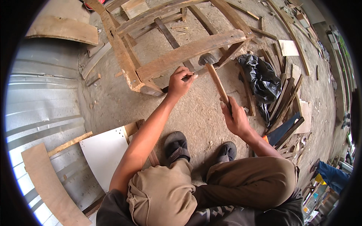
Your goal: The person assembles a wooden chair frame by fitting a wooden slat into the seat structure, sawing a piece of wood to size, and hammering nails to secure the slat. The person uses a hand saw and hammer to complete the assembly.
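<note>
My right hand [236, 116] is wrapped round the wooden handle of a hammer [217, 81]. The dark hammer head points away from me, just right of my left hand [180, 82]. The fingers of my left hand are closed on a short dark rod [186, 78], whose exact kind I cannot make out. That hand is at a lower rail of the wooden frame [192, 48], and its fingers hide part of the rail. The frame stands on the ground ahead of me, with curved rails and slanted posts. The hammer head is close to the frame's near curved rail.
Black plastic sheeting [260, 77] and scrap wood [284, 100] lie on the right, with a handsaw [283, 126] among them. To the left are corrugated metal sheets [45, 101], a white panel [105, 154] and a curved board [52, 184]. My shoes [176, 147] are below my hands.
</note>
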Action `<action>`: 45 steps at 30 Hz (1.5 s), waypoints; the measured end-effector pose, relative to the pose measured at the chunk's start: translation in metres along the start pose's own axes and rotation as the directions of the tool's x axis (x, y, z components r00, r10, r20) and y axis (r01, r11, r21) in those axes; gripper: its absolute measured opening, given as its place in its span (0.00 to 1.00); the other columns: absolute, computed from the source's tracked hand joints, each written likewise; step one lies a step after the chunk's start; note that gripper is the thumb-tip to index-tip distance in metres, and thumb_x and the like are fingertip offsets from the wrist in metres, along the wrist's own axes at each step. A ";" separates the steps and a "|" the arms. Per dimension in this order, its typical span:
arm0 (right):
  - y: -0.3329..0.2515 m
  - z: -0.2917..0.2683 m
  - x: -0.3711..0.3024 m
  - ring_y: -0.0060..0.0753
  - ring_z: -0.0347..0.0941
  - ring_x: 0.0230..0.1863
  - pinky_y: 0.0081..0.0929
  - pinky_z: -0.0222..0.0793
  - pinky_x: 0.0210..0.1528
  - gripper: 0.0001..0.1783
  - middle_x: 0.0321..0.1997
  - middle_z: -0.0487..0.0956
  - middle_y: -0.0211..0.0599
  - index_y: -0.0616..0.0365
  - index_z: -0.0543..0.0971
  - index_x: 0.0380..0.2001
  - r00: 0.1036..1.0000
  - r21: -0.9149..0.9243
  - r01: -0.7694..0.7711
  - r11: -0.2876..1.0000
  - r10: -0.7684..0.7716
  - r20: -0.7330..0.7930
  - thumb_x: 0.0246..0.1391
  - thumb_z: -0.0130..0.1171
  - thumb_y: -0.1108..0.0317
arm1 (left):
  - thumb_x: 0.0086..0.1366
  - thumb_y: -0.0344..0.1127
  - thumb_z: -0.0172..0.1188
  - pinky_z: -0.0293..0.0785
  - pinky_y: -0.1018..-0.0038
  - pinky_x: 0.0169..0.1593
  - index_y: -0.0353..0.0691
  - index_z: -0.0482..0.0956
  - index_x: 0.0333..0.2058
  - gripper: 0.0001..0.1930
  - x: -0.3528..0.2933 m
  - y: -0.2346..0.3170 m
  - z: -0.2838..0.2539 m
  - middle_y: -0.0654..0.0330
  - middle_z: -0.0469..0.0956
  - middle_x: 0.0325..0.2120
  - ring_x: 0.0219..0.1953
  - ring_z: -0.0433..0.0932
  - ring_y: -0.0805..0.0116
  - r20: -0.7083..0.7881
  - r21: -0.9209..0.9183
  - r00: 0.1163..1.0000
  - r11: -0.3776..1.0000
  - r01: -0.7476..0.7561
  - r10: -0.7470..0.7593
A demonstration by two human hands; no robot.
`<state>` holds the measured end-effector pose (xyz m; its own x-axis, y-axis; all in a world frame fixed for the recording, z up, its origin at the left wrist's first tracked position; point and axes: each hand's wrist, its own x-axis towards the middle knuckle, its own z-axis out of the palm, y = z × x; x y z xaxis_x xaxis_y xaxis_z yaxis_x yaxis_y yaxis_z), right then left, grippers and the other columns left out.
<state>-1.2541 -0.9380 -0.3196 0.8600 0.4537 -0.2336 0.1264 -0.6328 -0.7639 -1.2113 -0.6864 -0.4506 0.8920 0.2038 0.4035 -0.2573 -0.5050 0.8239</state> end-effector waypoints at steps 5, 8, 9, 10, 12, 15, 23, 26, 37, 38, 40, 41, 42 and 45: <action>0.014 0.006 -0.009 0.55 0.77 0.24 0.46 0.66 0.27 0.15 0.22 0.76 0.53 0.62 0.70 0.49 0.997 0.052 -0.076 0.996 0.077 -0.006 0.68 0.51 0.61 | 0.53 0.31 0.74 0.77 0.72 0.40 0.33 0.81 0.32 0.12 -0.001 0.007 0.000 0.58 0.78 0.33 0.35 0.80 0.66 0.032 0.004 0.998 0.999 0.046 -0.046; 0.012 0.010 -0.013 0.53 0.77 0.24 0.46 0.66 0.28 0.15 0.22 0.76 0.52 0.62 0.71 0.48 0.996 0.054 -0.094 0.994 0.094 0.010 0.68 0.51 0.60 | 0.53 0.31 0.74 0.76 0.73 0.41 0.34 0.81 0.34 0.13 -0.002 0.002 0.000 0.59 0.78 0.34 0.35 0.79 0.68 0.044 0.001 0.995 0.996 0.095 -0.095; 0.008 0.010 -0.013 0.53 0.76 0.24 0.46 0.66 0.27 0.15 0.22 0.76 0.52 0.62 0.71 0.48 0.995 0.058 -0.101 0.993 0.100 0.023 0.68 0.51 0.60 | 0.53 0.30 0.74 0.77 0.73 0.40 0.33 0.81 0.34 0.13 -0.002 0.000 -0.001 0.59 0.78 0.33 0.34 0.80 0.68 0.035 0.008 0.996 0.996 0.084 -0.084; 0.005 0.010 -0.013 0.53 0.76 0.24 0.46 0.66 0.27 0.16 0.22 0.76 0.51 0.62 0.71 0.48 0.994 0.062 -0.107 0.992 0.105 0.037 0.68 0.51 0.60 | 0.52 0.29 0.74 0.77 0.74 0.39 0.32 0.81 0.35 0.13 -0.002 -0.003 -0.001 0.58 0.78 0.33 0.33 0.80 0.68 0.026 0.015 0.997 0.997 0.073 -0.074; 0.004 0.009 -0.012 0.54 0.76 0.23 0.45 0.66 0.27 0.16 0.22 0.75 0.52 0.62 0.71 0.48 0.996 0.071 -0.087 0.994 0.085 0.041 0.68 0.51 0.60 | 0.53 0.29 0.74 0.77 0.74 0.39 0.32 0.81 0.35 0.14 -0.002 -0.001 0.001 0.59 0.77 0.34 0.33 0.80 0.69 0.041 -0.010 0.995 0.995 0.096 -0.096; 0.002 0.008 -0.009 0.54 0.76 0.23 0.45 0.66 0.27 0.16 0.22 0.75 0.52 0.62 0.71 0.48 0.997 0.070 -0.060 0.996 0.057 0.043 0.68 0.51 0.59 | 0.53 0.29 0.74 0.77 0.75 0.39 0.32 0.80 0.35 0.13 -0.002 -0.001 0.002 0.59 0.77 0.36 0.32 0.79 0.70 0.053 -0.060 0.989 0.989 0.139 -0.136; 0.000 0.009 -0.004 0.53 0.75 0.23 0.45 0.65 0.27 0.16 0.21 0.74 0.51 0.62 0.71 0.48 0.998 0.082 -0.055 0.995 0.053 0.030 0.68 0.51 0.59 | 0.58 0.31 0.70 0.76 0.76 0.38 0.35 0.83 0.42 0.13 0.001 -0.010 0.003 0.59 0.75 0.43 0.31 0.78 0.74 -0.010 -0.313 0.990 0.941 0.131 -0.141; 0.002 0.009 -0.004 0.51 0.75 0.23 0.45 0.65 0.27 0.16 0.21 0.74 0.50 0.62 0.71 0.48 0.998 0.095 -0.064 0.993 0.062 0.021 0.68 0.51 0.59 | 0.60 0.31 0.69 0.76 0.75 0.37 0.35 0.83 0.42 0.12 0.000 -0.008 0.005 0.59 0.76 0.42 0.31 0.78 0.74 0.002 -0.237 0.994 0.966 0.105 -0.108; 0.005 0.012 -0.001 0.48 0.74 0.23 0.44 0.66 0.28 0.17 0.22 0.74 0.49 0.62 0.71 0.46 0.994 0.121 -0.096 0.988 0.090 0.056 0.69 0.50 0.58 | 0.60 0.27 0.68 0.75 0.71 0.39 0.36 0.86 0.36 0.05 0.001 0.000 0.005 0.60 0.78 0.36 0.36 0.79 0.66 -0.019 -0.087 0.996 0.992 0.086 -0.088; 0.005 0.012 -0.001 0.48 0.75 0.23 0.44 0.66 0.28 0.17 0.22 0.74 0.49 0.62 0.71 0.46 0.994 0.116 -0.099 0.988 0.092 0.057 0.69 0.50 0.58 | 0.60 0.27 0.68 0.75 0.71 0.39 0.36 0.86 0.36 0.05 0.001 0.001 0.005 0.60 0.78 0.36 0.36 0.79 0.67 -0.017 -0.090 0.996 0.992 0.089 -0.091; 0.006 0.012 -0.001 0.47 0.75 0.23 0.44 0.66 0.28 0.17 0.22 0.74 0.49 0.63 0.71 0.47 0.993 0.107 -0.104 0.989 0.098 0.059 0.69 0.50 0.57 | 0.60 0.27 0.68 0.75 0.72 0.38 0.36 0.86 0.36 0.05 0.001 0.004 0.007 0.60 0.78 0.36 0.36 0.79 0.67 -0.012 -0.095 0.995 0.991 0.097 -0.098; 0.006 0.013 -0.001 0.47 0.75 0.23 0.44 0.66 0.28 0.17 0.22 0.75 0.49 0.63 0.71 0.47 0.994 0.114 -0.101 0.988 0.095 0.059 0.69 0.49 0.57 | 0.60 0.27 0.68 0.75 0.72 0.38 0.36 0.86 0.36 0.05 0.001 0.003 0.006 0.60 0.78 0.36 0.36 0.79 0.67 -0.011 -0.097 0.995 0.990 0.098 -0.099; 0.007 0.014 0.000 0.47 0.75 0.23 0.44 0.66 0.28 0.17 0.22 0.75 0.49 0.63 0.71 0.47 0.994 0.121 -0.098 0.988 0.092 0.059 0.69 0.49 0.57 | 0.60 0.27 0.68 0.75 0.72 0.38 0.36 0.86 0.36 0.05 0.001 0.003 0.005 0.61 0.78 0.36 0.36 0.79 0.68 -0.009 -0.100 0.995 0.990 0.099 -0.100; 0.008 0.014 0.000 0.47 0.75 0.24 0.44 0.66 0.28 0.17 0.22 0.75 0.49 0.63 0.71 0.47 0.994 0.125 -0.099 0.987 0.093 0.057 0.69 0.49 0.57 | 0.60 0.26 0.68 0.75 0.72 0.38 0.36 0.86 0.35 0.05 0.001 0.003 0.005 0.61 0.78 0.36 0.36 0.79 0.68 -0.005 -0.098 0.996 0.991 0.092 -0.093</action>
<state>-1.2602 -0.9339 -0.3341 0.8384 0.4280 -0.3375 -0.0225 -0.5915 -0.8060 -1.2091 -0.6921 -0.4494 0.9101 0.2538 0.3275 -0.2096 -0.3998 0.8923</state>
